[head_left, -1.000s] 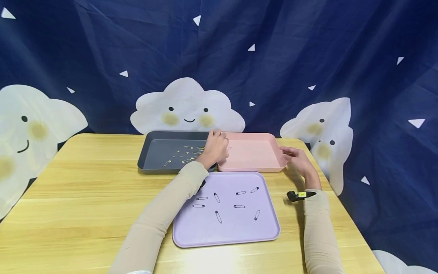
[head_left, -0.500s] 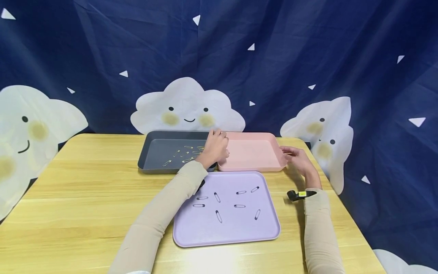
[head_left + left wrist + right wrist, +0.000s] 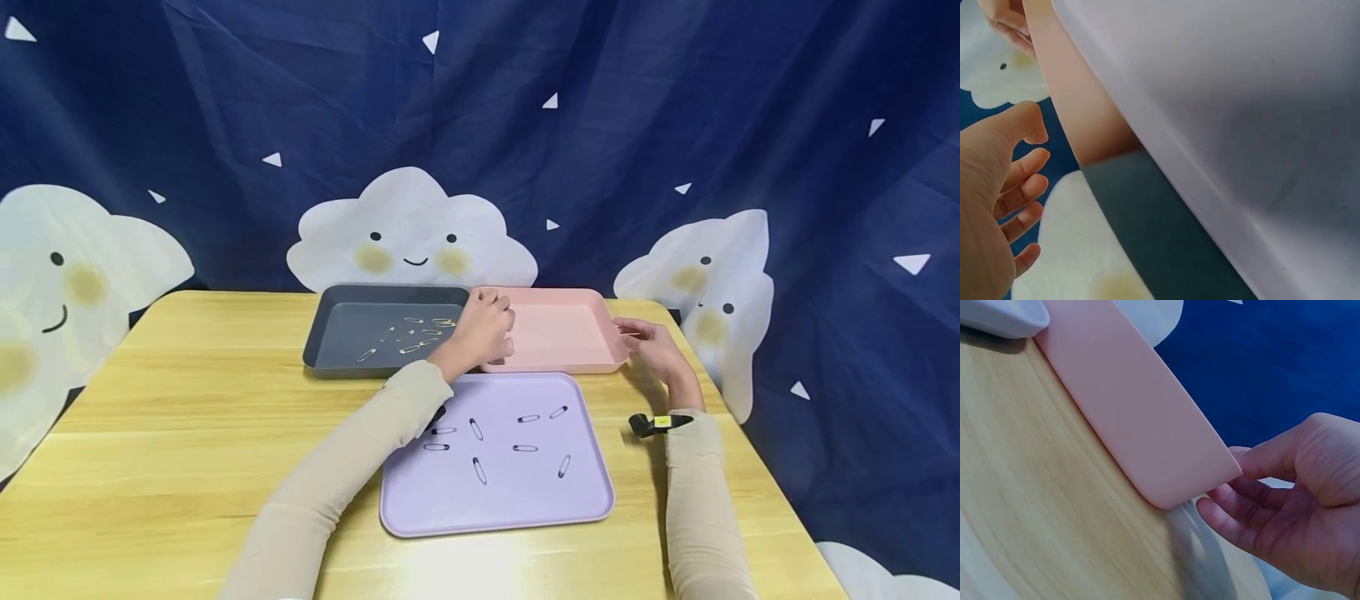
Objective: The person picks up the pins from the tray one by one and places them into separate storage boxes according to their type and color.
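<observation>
My left hand [image 3: 484, 327] hovers over the left end of the pink tray [image 3: 558, 333], its fingers loosely bent. In the left wrist view, thumb and fingers stand apart with nothing visible between them. At the tray's right end, my right hand [image 3: 654, 348] grips the rim; the right wrist view has the thumb at the rim and the other fingers outside the wall. Gold safety pins [image 3: 408, 349] lie scattered in the dark grey tray [image 3: 341, 363]. Several dark-ended safety pins [image 3: 516, 448] are spread over the lilac tray [image 3: 495, 508].
The grey and pink trays stand side by side at the back of the wooden table [image 3: 187, 442], with the lilac tray in front of them. A blue curtain [image 3: 585, 50] with printed clouds hangs right behind the table.
My left hand has shifted slightly right, from the seam between the two back trays to over the pink one. The right hand stays at the pink tray's end.
</observation>
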Tool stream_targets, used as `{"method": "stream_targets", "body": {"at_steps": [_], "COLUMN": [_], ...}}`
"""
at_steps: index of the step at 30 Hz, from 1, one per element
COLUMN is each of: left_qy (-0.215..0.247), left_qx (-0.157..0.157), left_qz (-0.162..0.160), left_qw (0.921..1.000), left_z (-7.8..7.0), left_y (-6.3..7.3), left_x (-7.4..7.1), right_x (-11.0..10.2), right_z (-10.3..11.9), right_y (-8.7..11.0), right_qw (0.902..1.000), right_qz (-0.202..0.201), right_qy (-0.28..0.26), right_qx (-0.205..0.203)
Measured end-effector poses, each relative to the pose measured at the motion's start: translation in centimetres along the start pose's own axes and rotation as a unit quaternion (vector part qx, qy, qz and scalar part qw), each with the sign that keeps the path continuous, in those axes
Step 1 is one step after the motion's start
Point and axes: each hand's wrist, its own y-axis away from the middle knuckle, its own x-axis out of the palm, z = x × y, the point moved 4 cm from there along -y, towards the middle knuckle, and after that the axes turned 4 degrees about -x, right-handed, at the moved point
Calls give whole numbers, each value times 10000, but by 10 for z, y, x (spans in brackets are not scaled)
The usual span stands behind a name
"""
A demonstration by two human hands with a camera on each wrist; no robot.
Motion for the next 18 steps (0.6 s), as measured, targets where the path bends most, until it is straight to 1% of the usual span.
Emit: {"method": "stream_targets", "body": {"at_steps": [3, 8, 11, 13, 18], "left_qy": [-16, 175, 319, 399, 506], "left_qx": [142, 377, 565, 721, 1210], "left_qz": [-82, -187, -152, -67, 125], "left_qw": [9999, 9990, 9978, 9966, 9913], "left_z": [-7, -19, -26, -31, -45], "left_y": [3, 9, 13, 16, 27], "left_x": [-4, -10, -12, -14, -16], "right_x": [0, -2, -2, -2, -1], "right_z": [0, 1, 0, 0, -1], "right_y": [1, 2, 2, 1, 0], "right_qw": [10000, 10000, 9999, 9999, 9999], "right_qz": [8, 27, 41, 40, 21], "right_qy": [-44, -74, -104, -131, -109], "right_qx": [14, 56, 56, 52, 66]}}
